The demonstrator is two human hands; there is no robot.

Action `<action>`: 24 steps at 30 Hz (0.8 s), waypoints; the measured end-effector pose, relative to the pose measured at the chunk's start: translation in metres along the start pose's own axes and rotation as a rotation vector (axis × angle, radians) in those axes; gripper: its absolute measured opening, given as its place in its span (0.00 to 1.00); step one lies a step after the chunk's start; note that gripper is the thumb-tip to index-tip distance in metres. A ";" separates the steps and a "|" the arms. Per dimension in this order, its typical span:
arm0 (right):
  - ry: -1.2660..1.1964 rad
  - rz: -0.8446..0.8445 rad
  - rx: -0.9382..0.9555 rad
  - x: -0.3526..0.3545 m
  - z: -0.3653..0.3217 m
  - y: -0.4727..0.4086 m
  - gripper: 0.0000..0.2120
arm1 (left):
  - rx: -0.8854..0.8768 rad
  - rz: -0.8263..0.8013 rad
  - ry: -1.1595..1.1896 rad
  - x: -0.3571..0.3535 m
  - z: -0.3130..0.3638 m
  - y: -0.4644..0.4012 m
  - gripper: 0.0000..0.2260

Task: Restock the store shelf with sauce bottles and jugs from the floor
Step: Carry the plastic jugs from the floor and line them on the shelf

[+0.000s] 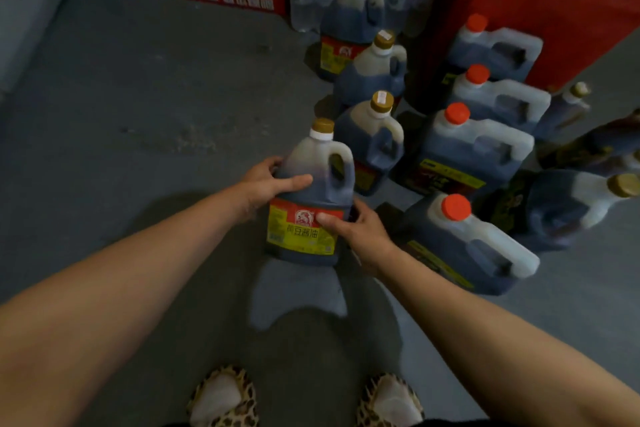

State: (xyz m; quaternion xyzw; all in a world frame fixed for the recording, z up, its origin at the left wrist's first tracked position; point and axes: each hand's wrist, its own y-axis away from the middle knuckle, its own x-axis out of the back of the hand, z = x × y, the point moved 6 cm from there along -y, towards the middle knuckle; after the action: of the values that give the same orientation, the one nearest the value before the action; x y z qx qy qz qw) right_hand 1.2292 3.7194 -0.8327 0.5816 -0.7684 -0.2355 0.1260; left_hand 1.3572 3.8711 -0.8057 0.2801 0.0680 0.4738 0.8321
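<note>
Dark, gold-capped plastic sauce jug [310, 198] is clamped between left hand [266, 182] and right hand [360, 236]; next, carry it shelfward.

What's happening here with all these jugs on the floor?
A person is holding a gold-capped soy sauce jug in both hands: the left hand grips its shoulder and the right hand grips its labelled side. Three more gold-capped jugs stand in a row behind it, and four red-capped jugs stand to the right. More bottles lie further right. No shelf is in view, so this jug has yet to reach one.
</note>
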 end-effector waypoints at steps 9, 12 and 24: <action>-0.090 -0.149 -0.069 -0.024 -0.025 0.008 0.22 | 0.105 0.075 0.226 0.029 -0.006 0.020 0.43; -0.021 -0.182 -0.076 -0.027 -0.022 0.005 0.25 | 0.137 0.083 0.244 0.032 -0.007 0.023 0.32; -0.053 -0.076 -0.113 -0.029 -0.007 -0.019 0.31 | 0.216 0.028 0.177 0.044 -0.013 0.004 0.26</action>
State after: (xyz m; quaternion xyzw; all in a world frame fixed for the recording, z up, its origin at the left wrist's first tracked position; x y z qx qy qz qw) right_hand 1.2563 3.7411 -0.8341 0.5958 -0.7343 -0.2985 0.1290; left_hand 1.3726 3.9145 -0.8075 0.3259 0.1879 0.4980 0.7813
